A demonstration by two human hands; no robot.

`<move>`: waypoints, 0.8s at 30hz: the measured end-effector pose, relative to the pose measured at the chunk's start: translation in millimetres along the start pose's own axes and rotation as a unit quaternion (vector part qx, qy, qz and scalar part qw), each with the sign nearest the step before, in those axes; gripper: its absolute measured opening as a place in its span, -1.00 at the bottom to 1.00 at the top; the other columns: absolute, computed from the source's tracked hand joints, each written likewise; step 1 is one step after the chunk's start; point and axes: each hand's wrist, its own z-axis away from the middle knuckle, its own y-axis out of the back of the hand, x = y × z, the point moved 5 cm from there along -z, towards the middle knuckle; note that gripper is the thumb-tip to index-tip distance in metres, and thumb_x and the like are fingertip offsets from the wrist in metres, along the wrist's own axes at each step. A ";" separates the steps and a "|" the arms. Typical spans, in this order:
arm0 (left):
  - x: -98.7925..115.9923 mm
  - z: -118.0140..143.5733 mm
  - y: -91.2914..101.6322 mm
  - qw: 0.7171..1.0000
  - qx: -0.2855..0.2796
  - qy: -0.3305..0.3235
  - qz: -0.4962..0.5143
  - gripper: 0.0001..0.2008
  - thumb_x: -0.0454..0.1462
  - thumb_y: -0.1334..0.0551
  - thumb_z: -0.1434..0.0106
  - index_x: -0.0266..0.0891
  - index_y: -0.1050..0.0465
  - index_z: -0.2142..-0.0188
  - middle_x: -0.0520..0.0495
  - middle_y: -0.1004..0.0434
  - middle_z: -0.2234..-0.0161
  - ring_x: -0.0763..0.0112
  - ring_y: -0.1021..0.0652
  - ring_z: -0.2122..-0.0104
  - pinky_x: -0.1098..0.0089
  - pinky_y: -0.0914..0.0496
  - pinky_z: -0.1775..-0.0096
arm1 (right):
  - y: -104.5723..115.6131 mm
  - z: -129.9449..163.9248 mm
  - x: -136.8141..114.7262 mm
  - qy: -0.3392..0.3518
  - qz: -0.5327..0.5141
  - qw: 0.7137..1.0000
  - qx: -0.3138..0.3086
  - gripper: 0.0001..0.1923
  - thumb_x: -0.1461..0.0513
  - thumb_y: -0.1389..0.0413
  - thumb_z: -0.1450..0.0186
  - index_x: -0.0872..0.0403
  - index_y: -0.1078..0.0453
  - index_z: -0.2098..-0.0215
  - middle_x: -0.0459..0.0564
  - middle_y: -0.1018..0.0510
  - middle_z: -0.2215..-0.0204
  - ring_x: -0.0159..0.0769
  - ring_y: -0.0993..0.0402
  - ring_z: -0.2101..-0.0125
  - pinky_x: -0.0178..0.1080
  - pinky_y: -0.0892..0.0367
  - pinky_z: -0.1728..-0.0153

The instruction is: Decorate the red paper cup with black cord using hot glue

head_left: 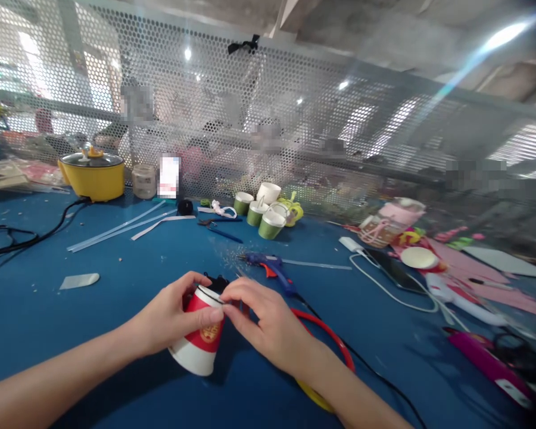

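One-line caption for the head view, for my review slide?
Both hands, left and right, hold a red-and-white paper cup over a blue table.

Craft workshop: glue gun [268,265], mesh partition [250,119]

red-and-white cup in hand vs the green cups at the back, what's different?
The red-and-white paper cup is tilted, in the grip of the left hand with the right hand at its rim; the green cups stand untouched on the blue table. Colours differ. Both kinds look like paper cups.
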 end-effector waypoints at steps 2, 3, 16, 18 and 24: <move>2.2 0.9 0.5 1.000 -0.007 -0.010 -0.007 -0.50 -0.02 -0.20 -0.02 -0.25 -0.18 0.14 -0.03 -0.42 0.34 0.35 -0.46 0.38 0.35 -0.37 0.34 | -0.7 0.0 0.1 -0.006 -0.004 1.000 -0.009 -0.92 0.30 0.03 -0.25 0.10 -0.29 0.32 -0.01 -0.44 0.36 -0.35 -0.34 0.34 -0.27 -0.29 0.31; 4.0 1.7 1.2 1.000 -0.006 -0.014 -0.019 -0.52 -0.02 -0.20 -0.02 -0.25 -0.20 0.16 -0.03 -0.42 0.35 0.36 -0.45 0.38 0.36 -0.37 0.35 | -1.4 0.0 0.2 -0.013 -0.006 1.000 -0.015 -0.92 0.30 0.03 -0.25 0.09 -0.29 0.30 -0.01 -0.43 0.35 -0.35 -0.34 0.34 -0.27 -0.29 0.32; 11.2 2.8 5.5 0.992 0.047 -0.060 -0.097 -0.66 -0.07 -0.24 0.00 -0.25 -0.28 0.32 -0.03 -0.42 0.38 0.37 -0.44 0.39 0.39 -0.36 0.38 | -8.2 1.8 1.5 -0.105 -0.101 0.988 -0.056 -0.76 0.28 -0.06 -0.18 0.06 -0.25 0.16 -0.01 -0.37 0.18 -0.33 -0.32 0.21 -0.26 -0.27 0.19; 14.5 3.8 5.6 0.991 0.029 -0.084 -0.098 -0.68 -0.08 -0.22 -0.04 -0.25 -0.29 0.30 -0.06 -0.39 0.31 0.36 -0.45 0.35 0.38 -0.38 0.35 | -7.8 1.7 1.8 -0.114 -0.126 0.984 -0.059 -0.73 0.28 -0.06 -0.17 0.06 -0.24 0.14 -0.01 -0.36 0.17 -0.33 -0.32 0.19 -0.26 -0.27 0.17; 26.3 7.8 13.6 0.974 0.039 -0.142 -0.169 -0.72 -0.10 -0.20 -0.07 -0.26 -0.33 0.32 -0.08 -0.34 0.28 0.38 -0.43 0.34 0.38 -0.38 0.33 | -12.8 0.8 2.3 -0.141 -0.168 0.974 -0.064 -0.68 0.23 -0.12 -0.12 0.07 -0.24 0.15 -0.01 -0.37 0.18 -0.31 -0.34 0.19 -0.24 -0.27 0.16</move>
